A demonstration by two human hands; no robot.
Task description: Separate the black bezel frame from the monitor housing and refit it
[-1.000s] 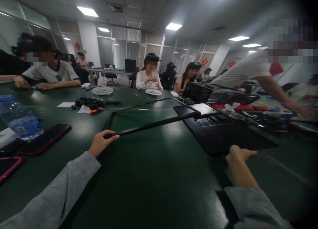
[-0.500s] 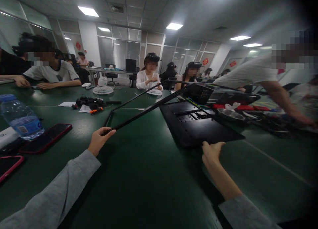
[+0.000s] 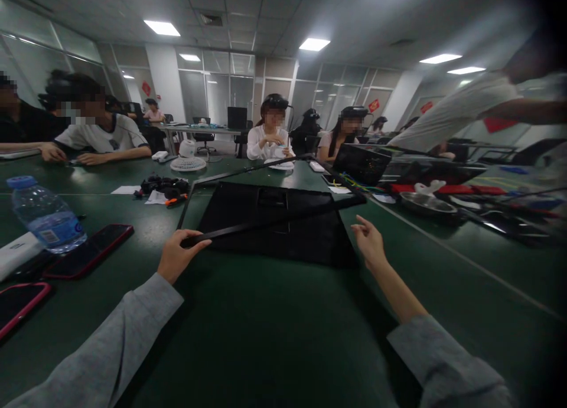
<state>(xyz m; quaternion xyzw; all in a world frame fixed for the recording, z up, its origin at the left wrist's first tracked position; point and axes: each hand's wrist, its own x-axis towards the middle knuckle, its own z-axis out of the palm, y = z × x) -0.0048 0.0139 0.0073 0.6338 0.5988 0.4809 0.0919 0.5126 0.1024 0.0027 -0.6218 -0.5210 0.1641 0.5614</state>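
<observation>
My left hand (image 3: 179, 255) pinches the near left corner of a thin black rectangular frame (image 3: 266, 221), like a monitor bezel. The frame is tilted, and its near bar crosses above a flat black panel (image 3: 233, 204) on the table. Near its far edge the panel has a small rectangular recess (image 3: 272, 199); it looks like a monitor's back cover. My right hand (image 3: 371, 242) is just off the panel's right side, below the frame's right corner, holding nothing. Its index finger is extended and the other fingers are partly curled.
On the left of the green table (image 3: 274, 331) are a water bottle (image 3: 55, 222) and a phone (image 3: 91, 251). Dark parts (image 3: 162, 185) lie beyond the left hand. A metal bowl (image 3: 427, 206) and cables are on the right. Several people sit around; one leans in at right.
The panel has moved left from the right side and now lies under the frame. My right hand has come off its edge. The frame's right end is lower, still in my left hand.
</observation>
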